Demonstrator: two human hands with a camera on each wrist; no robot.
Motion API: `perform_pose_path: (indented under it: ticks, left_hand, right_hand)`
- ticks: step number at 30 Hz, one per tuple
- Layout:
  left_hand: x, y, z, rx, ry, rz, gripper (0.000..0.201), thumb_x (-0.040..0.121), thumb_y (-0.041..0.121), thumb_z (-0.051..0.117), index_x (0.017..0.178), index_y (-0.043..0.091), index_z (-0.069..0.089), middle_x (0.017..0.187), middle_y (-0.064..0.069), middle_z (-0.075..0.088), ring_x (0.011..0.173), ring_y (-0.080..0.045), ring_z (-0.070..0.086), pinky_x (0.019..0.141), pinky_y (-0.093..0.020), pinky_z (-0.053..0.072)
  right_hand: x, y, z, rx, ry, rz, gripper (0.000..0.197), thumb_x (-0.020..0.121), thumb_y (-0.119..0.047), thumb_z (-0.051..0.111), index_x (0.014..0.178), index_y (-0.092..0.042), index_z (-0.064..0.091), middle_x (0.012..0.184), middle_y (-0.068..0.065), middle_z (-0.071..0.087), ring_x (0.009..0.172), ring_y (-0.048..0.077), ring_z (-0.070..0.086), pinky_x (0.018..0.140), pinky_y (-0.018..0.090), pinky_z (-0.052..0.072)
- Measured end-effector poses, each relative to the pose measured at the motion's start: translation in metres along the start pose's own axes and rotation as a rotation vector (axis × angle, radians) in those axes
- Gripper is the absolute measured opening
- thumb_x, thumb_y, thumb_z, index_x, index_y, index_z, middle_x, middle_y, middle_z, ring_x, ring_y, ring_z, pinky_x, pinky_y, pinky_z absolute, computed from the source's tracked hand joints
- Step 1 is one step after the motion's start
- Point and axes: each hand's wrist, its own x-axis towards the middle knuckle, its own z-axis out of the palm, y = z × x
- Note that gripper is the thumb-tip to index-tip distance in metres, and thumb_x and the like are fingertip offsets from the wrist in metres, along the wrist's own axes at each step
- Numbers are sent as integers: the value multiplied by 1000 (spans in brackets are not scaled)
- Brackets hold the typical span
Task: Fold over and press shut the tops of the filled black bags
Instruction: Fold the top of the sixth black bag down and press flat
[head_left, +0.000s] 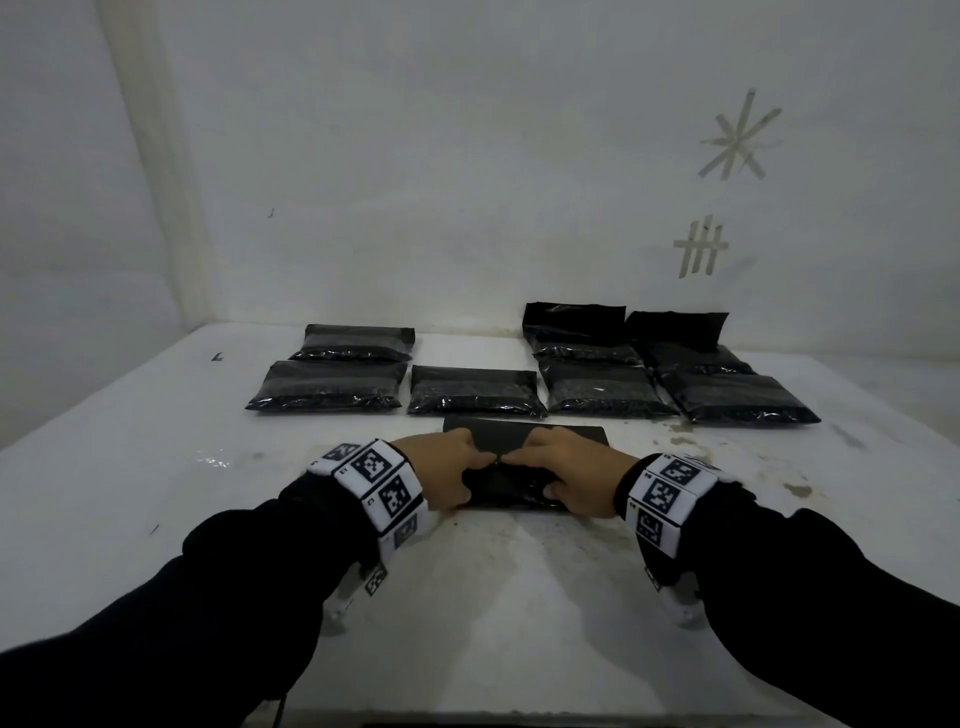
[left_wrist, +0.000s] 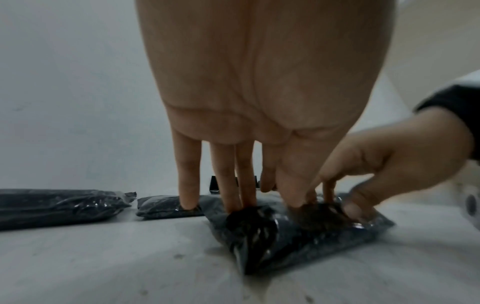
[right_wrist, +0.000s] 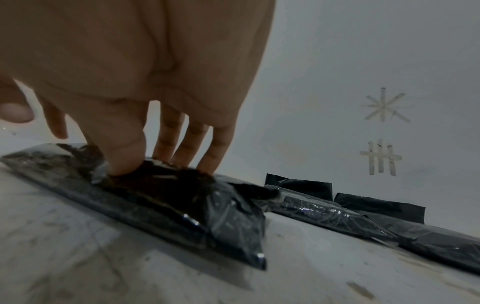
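Note:
A filled black bag lies flat on the white table right in front of me, its matte top flap pointing away from me. My left hand and right hand rest side by side on it, index fingertips meeting at the middle. The left wrist view has my left hand's fingers straight, tips and thumb pressing into the bag. In the right wrist view the right hand's fingers and thumb press down on the bag likewise.
Beyond the bag lie three bags with folded tops at the left. At the right lie two more, and behind them two with flaps standing up against the wall. Tape marks are on the wall.

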Motion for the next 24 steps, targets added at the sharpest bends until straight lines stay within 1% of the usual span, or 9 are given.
perform_pose_path:
  ticks: [2,4,6,8,10,13,16,19,24]
  left_hand:
    - [1,-5,-8,-75,18,-26,58,94,17,49,148,19,28,143,-5,41,129,-21,43,106,-28,33]
    - [-2,-13,-18,-196,58,-64,55,93,13,51,145,19,35,139,1,51,127,-15,47,105,-25,33]
    - [-6,-23,-27,-263,102,-93,50,93,13,53,141,20,42,134,3,56,121,-13,52,102,-23,36]
    - [-12,-38,-34,-266,148,-140,46,93,14,54,138,18,47,131,3,57,119,-13,54,97,-19,36]
    - [-18,-58,-38,-276,189,-201,43,92,11,56,134,13,52,129,-1,59,119,-14,55,96,-18,36]
    - [-27,-86,-36,-325,205,-285,41,90,6,57,131,8,55,127,-7,62,118,-17,56,98,-20,37]
    - [-36,-102,-29,-331,178,-348,41,91,5,56,131,8,55,129,-6,60,121,-16,54,96,-17,35]
    - [-39,-109,-23,-251,121,-390,43,93,6,53,135,10,50,137,-5,54,126,-17,49,102,-22,34]
    - [-32,-112,-18,-139,-20,-425,54,96,4,46,147,10,29,151,-6,33,137,-22,34,103,-22,27]
  right_hand:
    - [1,1,2,-30,-5,0,58,90,-4,53,143,-24,40,130,3,40,123,23,35,103,33,33]
    - [-1,1,3,-77,10,17,57,90,-8,54,142,-30,41,131,2,36,124,21,31,103,35,32]
    - [-2,1,3,-136,21,22,57,90,-11,54,141,-34,40,142,-1,27,130,21,24,106,37,29]
    - [-1,-3,1,-129,5,-7,59,89,-5,51,142,-29,40,152,-5,19,137,20,19,111,37,27]
    - [2,-7,-1,-98,-24,-39,60,88,3,46,143,-21,40,154,-5,22,137,19,24,111,31,27]
    - [5,-10,-7,-85,-36,-42,60,87,5,45,142,-19,41,153,-6,27,136,19,29,110,25,27]
    - [7,-10,-11,-65,-29,-38,60,87,4,46,141,-20,44,151,-8,30,138,14,29,109,20,23]
    - [11,-12,-11,-62,-20,-48,59,87,4,46,140,-21,45,151,-9,32,137,12,30,107,18,23]
    - [17,-15,-11,-42,-17,-40,57,88,3,44,139,-22,47,149,-9,34,136,11,31,108,19,24]
